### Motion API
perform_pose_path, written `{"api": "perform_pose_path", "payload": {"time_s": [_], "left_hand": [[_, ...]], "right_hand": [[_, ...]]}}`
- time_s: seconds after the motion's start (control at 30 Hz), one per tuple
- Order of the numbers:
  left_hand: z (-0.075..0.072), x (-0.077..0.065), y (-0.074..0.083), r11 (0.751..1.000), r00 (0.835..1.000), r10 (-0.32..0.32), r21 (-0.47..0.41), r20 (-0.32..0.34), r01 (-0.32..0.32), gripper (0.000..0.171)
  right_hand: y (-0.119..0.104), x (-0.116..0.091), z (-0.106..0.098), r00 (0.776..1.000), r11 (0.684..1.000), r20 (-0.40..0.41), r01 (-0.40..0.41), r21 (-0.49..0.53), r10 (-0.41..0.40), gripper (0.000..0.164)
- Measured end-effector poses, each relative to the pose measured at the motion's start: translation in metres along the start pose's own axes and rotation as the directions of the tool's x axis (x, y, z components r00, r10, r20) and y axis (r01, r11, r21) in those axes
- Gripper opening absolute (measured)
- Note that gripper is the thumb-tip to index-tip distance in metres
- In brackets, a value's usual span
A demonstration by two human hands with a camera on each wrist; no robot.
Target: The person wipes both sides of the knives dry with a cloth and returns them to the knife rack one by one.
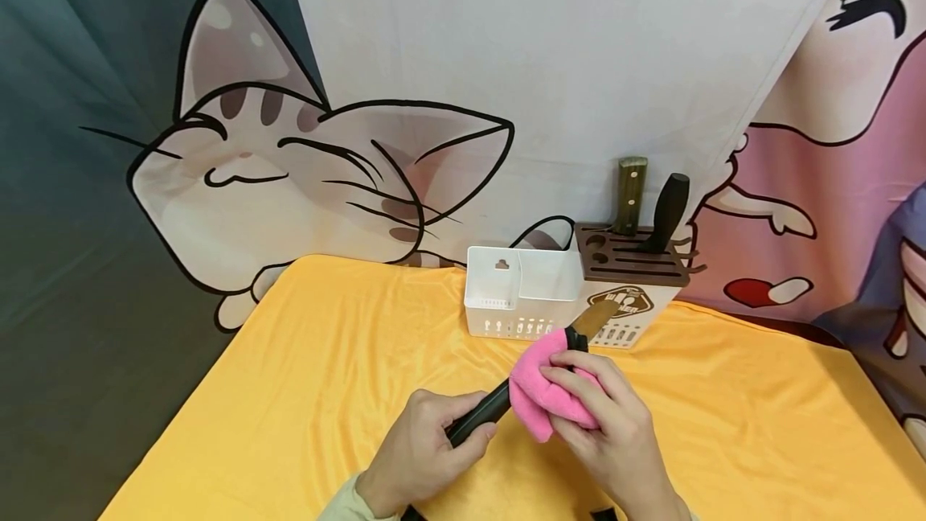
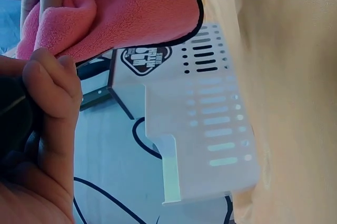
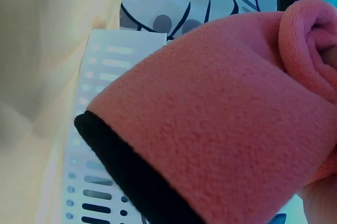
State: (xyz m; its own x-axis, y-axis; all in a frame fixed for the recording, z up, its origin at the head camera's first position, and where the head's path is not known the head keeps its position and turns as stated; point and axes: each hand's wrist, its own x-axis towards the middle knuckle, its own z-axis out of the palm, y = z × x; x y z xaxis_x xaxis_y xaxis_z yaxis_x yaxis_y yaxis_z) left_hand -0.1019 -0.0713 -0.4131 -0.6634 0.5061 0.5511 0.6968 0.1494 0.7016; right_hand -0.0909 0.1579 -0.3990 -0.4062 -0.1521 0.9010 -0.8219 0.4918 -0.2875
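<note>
My left hand (image 1: pixel 427 445) grips the black handle of a knife (image 1: pixel 481 412), which slants up to the right. In the left wrist view, curled fingers (image 2: pixel 52 84) wrap that dark handle. A pink cloth (image 1: pixel 535 384) with black edging is folded around the knife's blade, and my right hand (image 1: pixel 608 416) pinches it there. Beyond the cloth, the blade's end (image 1: pixel 596 318) shows, tinted yellow-brown. The middle of the blade is hidden. In the right wrist view the cloth (image 3: pixel 210 108) fills most of the picture and covers the blade.
Behind the hands stands a white holder (image 1: pixel 521 320) with open compartments and a brown slotted top (image 1: pixel 600 268). A wooden-handled tool (image 1: pixel 631 195) and a black-handled one (image 1: pixel 669 211) stand in its slots. A yellow cloth (image 1: pixel 347 344) covers the table; a printed cat curtain (image 1: pixel 289 183) hangs behind.
</note>
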Motion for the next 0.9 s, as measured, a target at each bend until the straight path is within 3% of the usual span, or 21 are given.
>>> {"api": "perform_pose_path", "payload": {"time_s": [0.4, 0.57, 0.9], "left_hand": [[0.001, -0.003, 0.000, 0.999, 0.999, 0.034, 0.031, 0.024, -0.035, 0.011], [0.001, -0.002, 0.000, 0.998, 0.998, 0.052, 0.031, 0.035, -0.053, 0.013], [0.000, 0.000, 0.004, 1.000, 0.997, 0.013, 0.006, 0.077, -0.014, 0.016]], "right_hand": [[-0.002, 0.005, -0.004, 0.991, 0.993, -0.123, -0.059, -0.106, 0.046, 0.032], [-0.005, 0.009, -0.005, 0.979, 0.981, -0.188, -0.111, -0.157, 0.081, 0.038], [-0.001, 0.013, -0.008, 0.941, 0.959, -0.314, -0.194, -0.207, 0.123, 0.040]]}}
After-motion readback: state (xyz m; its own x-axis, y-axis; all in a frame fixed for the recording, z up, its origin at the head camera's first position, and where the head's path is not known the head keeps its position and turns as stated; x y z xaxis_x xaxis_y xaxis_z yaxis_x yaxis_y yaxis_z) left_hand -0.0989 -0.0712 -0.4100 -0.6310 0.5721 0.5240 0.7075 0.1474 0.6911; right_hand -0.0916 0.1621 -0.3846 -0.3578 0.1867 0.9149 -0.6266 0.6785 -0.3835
